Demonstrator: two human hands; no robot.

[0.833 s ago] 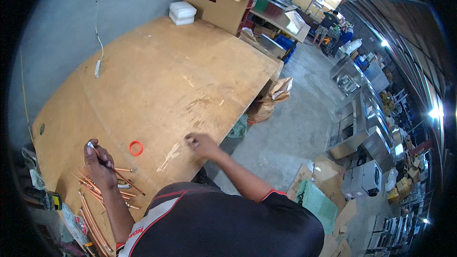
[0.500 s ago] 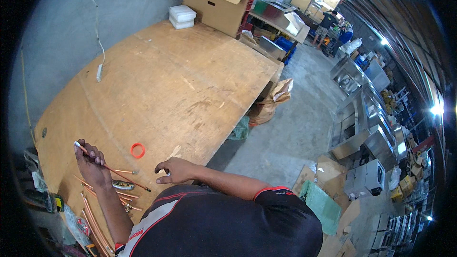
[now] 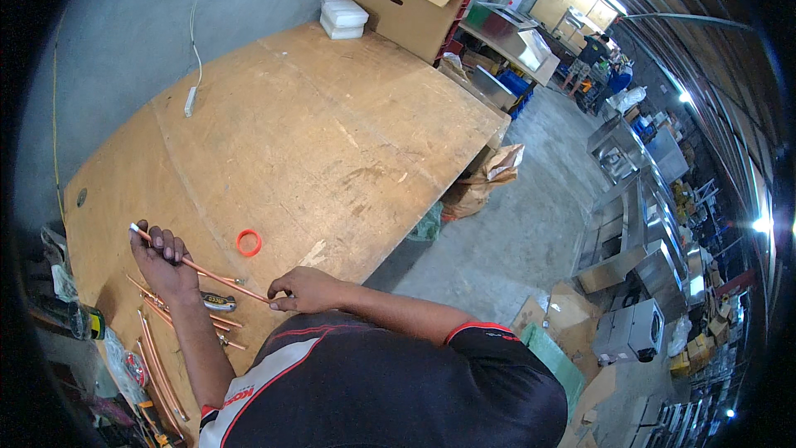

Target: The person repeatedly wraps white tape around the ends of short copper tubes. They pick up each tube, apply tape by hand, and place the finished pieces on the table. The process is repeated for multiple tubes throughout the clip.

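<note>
A thin copper tube (image 3: 209,271) with a white tip slants over the near left of the table. My left hand (image 3: 168,272) is closed around it close to the white tip, palm turned up. At the tube's other end my right hand (image 3: 307,289) pinches it between thumb and fingers. Under and beside my left forearm lie several more copper tubes (image 3: 149,348), some short and some long. A utility knife (image 3: 217,301) with a grey and dark handle rests among the short ones. Beyond the hands, a ring-shaped orange-red roll of tape (image 3: 249,242) lies flat.
The wooden table (image 3: 274,133) stretches to a grey wall with a hanging white cord and socket strip (image 3: 191,102). At its far end are white foam boxes (image 3: 343,18) and a large cardboard box (image 3: 406,8). Steel units (image 3: 622,216) line the right; people work far off.
My right hand has closed on the tube's free end, which hung loose before. The tube has come up level between both hands. The whole view has shifted slightly.
</note>
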